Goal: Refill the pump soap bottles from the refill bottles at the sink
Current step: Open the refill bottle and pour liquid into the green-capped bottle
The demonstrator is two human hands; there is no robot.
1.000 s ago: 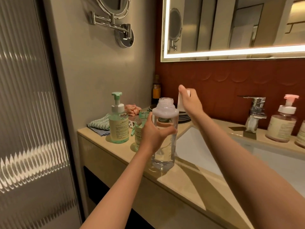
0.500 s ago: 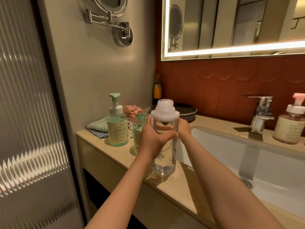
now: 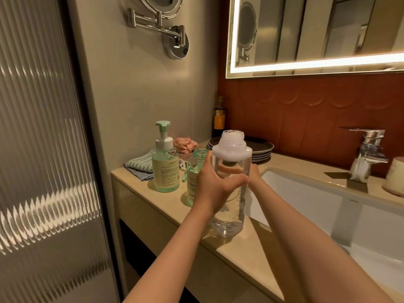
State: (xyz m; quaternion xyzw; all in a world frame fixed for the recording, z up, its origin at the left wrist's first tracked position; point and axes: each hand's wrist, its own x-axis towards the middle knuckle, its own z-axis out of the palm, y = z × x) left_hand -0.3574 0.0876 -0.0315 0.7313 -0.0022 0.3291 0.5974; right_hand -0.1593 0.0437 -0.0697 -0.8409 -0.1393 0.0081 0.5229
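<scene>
The clear bottle [image 3: 229, 204] stands upright on the counter [image 3: 153, 200] at the left rim of the sink [image 3: 306, 204], with its threaded neck uncapped. The left hand [image 3: 215, 184] grips the upper body of the bottle, fingers curled round it. The right hand [image 3: 253, 172] lies against the bottle's far side. Its fingers are hidden, so its grip cannot be determined. Just behind stands an uncapped green bottle [image 3: 193, 171]. Farther left is a green pump bottle [image 3: 165, 169] with its pump fitted. Stacked plates [image 3: 262, 149] sit at the rear wall.

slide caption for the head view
The left hand and right hand hold an uncapped clear bottle upright on the counter beside the sink, green pump bottle nearby.
</scene>
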